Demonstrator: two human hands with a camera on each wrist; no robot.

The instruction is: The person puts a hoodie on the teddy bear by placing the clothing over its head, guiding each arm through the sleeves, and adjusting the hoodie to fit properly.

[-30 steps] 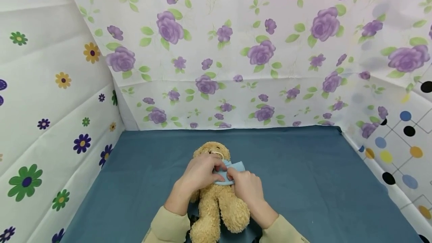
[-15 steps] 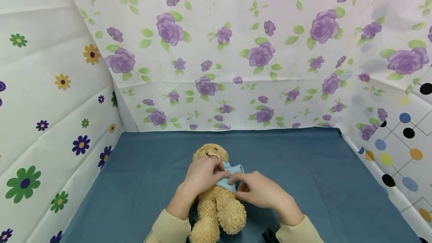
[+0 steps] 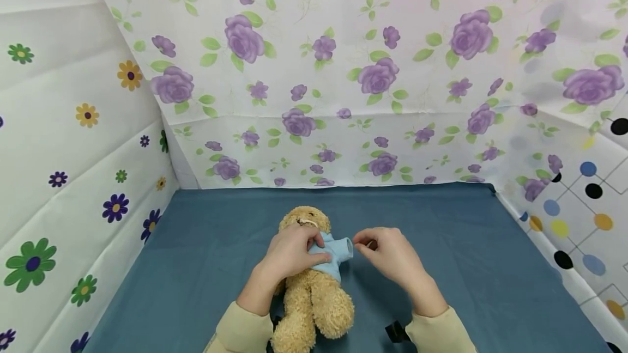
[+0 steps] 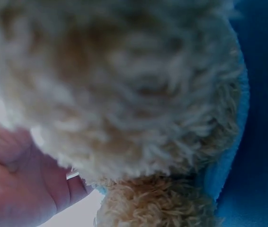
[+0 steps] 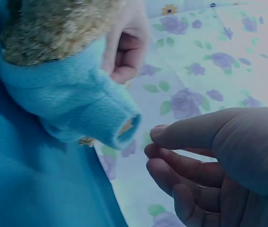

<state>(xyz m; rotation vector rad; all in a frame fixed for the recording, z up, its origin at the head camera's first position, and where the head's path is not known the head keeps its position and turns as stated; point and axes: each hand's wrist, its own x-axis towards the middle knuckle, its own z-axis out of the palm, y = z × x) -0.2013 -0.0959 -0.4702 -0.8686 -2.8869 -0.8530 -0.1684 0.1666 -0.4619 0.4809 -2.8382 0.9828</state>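
A tan plush teddy bear (image 3: 333, 309) lies on its back, head away from me, wearing a small light-blue shirt (image 3: 330, 266). My left hand (image 3: 294, 252) lies across the bear's chest and pinches the shirt front between thumb and fingers, hiding part of the chest and one side. The near sleeve (image 5: 117, 118) sticks out to the right, with tan fur showing inside its opening. Just right of that cuff is my right hand (image 3: 392, 255), apart from it, fingers loosely bent and holding nothing. In the left wrist view, blurred fur (image 4: 124, 94) fills most of the picture beside my left palm (image 4: 20, 175).
A blue cloth (image 3: 466, 266) covers the table. Behind it hangs a white sheet with purple roses (image 3: 299, 124); patterned sheets stand at left (image 3: 59, 124) and right (image 3: 589, 233). A black strap piece (image 3: 396, 332) sits by my right cuff.
My right hand has let go of the shirt and moved off to the right. The sleeve now points out sideways, its opening showing. My left hand stays on the bear's chest.
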